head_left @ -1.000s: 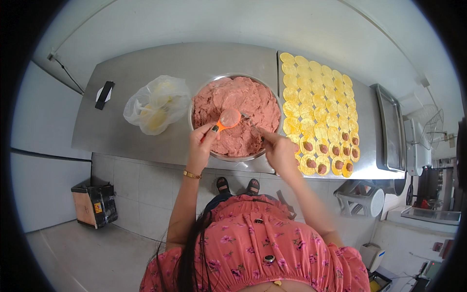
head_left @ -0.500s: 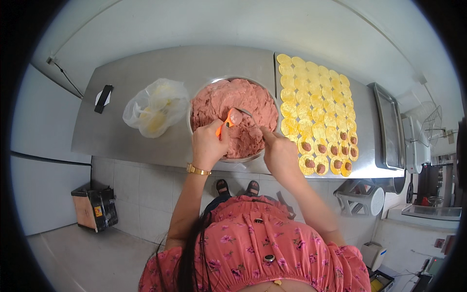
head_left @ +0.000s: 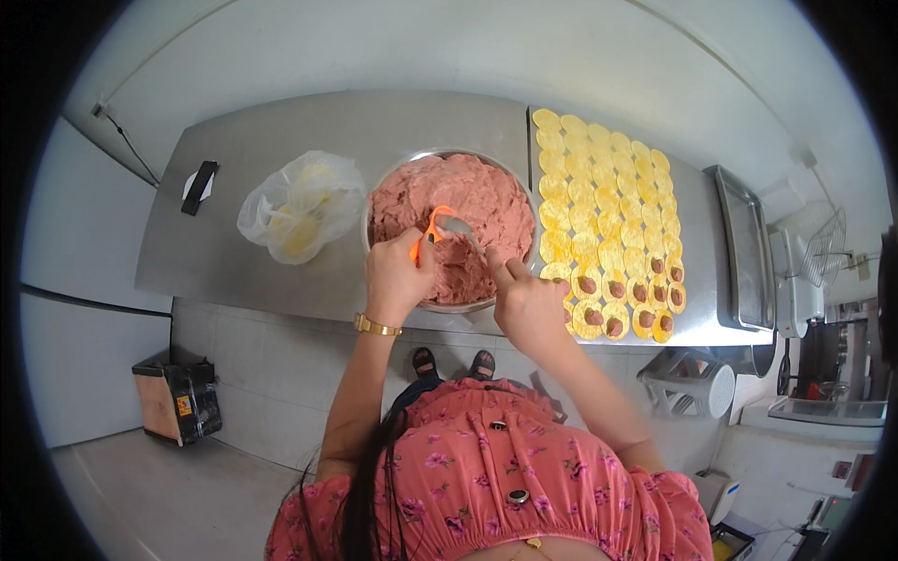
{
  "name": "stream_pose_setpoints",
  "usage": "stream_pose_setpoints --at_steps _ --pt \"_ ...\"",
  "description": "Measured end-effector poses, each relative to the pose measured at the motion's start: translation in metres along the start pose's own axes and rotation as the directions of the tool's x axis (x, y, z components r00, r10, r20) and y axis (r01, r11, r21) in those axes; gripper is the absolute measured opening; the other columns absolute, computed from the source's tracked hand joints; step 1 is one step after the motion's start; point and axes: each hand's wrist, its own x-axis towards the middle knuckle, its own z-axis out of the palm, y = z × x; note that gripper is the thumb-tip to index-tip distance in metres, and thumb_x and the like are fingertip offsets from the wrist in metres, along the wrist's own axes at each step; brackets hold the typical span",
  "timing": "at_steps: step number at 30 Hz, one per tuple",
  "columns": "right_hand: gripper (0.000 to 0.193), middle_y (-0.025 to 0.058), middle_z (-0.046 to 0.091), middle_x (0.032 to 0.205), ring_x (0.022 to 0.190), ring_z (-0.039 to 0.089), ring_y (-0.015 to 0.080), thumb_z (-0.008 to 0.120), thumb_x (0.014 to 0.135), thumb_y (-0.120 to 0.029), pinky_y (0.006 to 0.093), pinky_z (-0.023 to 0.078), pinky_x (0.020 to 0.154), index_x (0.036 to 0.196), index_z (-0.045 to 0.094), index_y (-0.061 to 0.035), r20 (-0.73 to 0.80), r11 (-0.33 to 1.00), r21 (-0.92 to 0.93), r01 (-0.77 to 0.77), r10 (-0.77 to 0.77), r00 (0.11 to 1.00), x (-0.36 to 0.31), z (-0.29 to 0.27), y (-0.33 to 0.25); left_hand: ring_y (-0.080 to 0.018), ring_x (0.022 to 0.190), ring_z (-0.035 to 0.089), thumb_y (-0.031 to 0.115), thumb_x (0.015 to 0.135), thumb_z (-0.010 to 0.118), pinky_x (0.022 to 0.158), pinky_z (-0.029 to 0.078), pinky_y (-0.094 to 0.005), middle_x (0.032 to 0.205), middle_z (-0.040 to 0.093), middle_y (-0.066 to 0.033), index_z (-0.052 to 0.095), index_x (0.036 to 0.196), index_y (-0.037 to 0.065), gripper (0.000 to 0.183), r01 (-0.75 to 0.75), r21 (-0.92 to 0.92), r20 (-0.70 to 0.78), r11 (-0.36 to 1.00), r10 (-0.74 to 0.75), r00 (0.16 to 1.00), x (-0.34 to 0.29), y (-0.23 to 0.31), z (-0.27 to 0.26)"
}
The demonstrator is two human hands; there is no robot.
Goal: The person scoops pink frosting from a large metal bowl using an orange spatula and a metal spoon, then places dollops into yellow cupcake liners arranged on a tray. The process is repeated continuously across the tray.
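A wide metal bowl (head_left: 534, 245) stands in front of me, heaped with pink ground meat (head_left: 449, 178). My left hand (head_left: 400, 279) is closed round the handle of a small orange measuring spoon (head_left: 436, 222), held over the meat. From the right, my right hand (head_left: 527, 304) grips a metal spoon (head_left: 458, 225), whose head lies against the mouth of the orange one. Whether meat is inside the orange spoon is hidden. Right of the bowl, round yellow wrappers (head_left: 608, 199) lie in overlapping rows. Several at the near end carry a small lump of meat (head_left: 594, 317).
A clear plastic bag (head_left: 301, 206) with yellow pieces inside lies left of the bowl on the steel table (head_left: 393, 117). A black strap-like thing (head_left: 198, 189) is further left. Metal trays (head_left: 745, 248) stand at the right end. A stool (head_left: 687, 381) is below the table's edge.
The metal spoon's head has come over the orange spoon's mouth, which showed meat in it before. My right hand has shifted slightly left and nearer to me.
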Motion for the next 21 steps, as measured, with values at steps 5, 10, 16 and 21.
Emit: stream_pose_setpoints --at_steps 5,10,16,21 --pt "0.048 0.0084 0.057 0.077 0.054 0.061 0.0257 0.054 0.072 -0.001 0.0383 0.046 0.045 0.12 0.056 -0.0054 -0.093 0.995 -0.1 0.026 -0.035 0.995 -0.001 -0.006 0.003 -0.0392 0.061 0.06 0.018 0.083 0.06 0.053 0.047 -0.047 0.064 0.06 -0.0189 0.06 0.074 0.005 0.017 0.01 -0.028 0.03 1.0 -0.009 1.0 -0.008 -0.001 -0.006" --pt "0.054 0.0084 0.055 0.079 0.054 0.06 0.0239 0.054 0.07 -0.001 0.0359 0.047 0.045 0.124 0.053 -0.0031 0.059 0.957 -0.227 0.18 -0.17 0.984 -0.006 -0.006 -0.003 -0.0382 0.06 0.06 0.018 0.083 0.059 0.052 0.046 -0.0465 0.065 0.061 -0.0179 0.059 0.074 0.005 0.016 -0.017 -0.002 0.025 1.0 0.017 1.0 -0.012 0.0 -0.01" --pt "0.051 0.0098 0.057 0.078 0.054 0.061 0.0248 0.054 0.07 -0.003 0.0363 0.046 0.045 0.121 0.056 -0.0032 -0.062 0.981 -0.183 0.061 -0.074 0.995 0.002 -0.019 0.0 -0.0345 0.056 0.06 0.018 0.084 0.058 0.049 0.046 -0.0441 0.059 0.059 -0.0143 0.056 0.073 0.006 0.016 -0.139 0.066 -0.005 0.988 0.14 0.99 -0.009 0.003 -0.012" --pt "0.035 0.0116 0.061 0.074 0.055 0.063 0.0261 0.054 0.073 -0.006 0.0364 0.049 0.047 0.106 0.059 0.001 0.054 0.978 -0.202 0.041 -0.031 0.998 0.012 -0.039 0.01 -0.0346 0.054 0.058 0.015 0.083 0.061 0.047 0.044 -0.0437 0.06 0.058 -0.0144 0.058 0.077 0.007 0.011 -0.16 0.092 0.028 0.983 0.158 0.987 -0.006 0.008 -0.009"
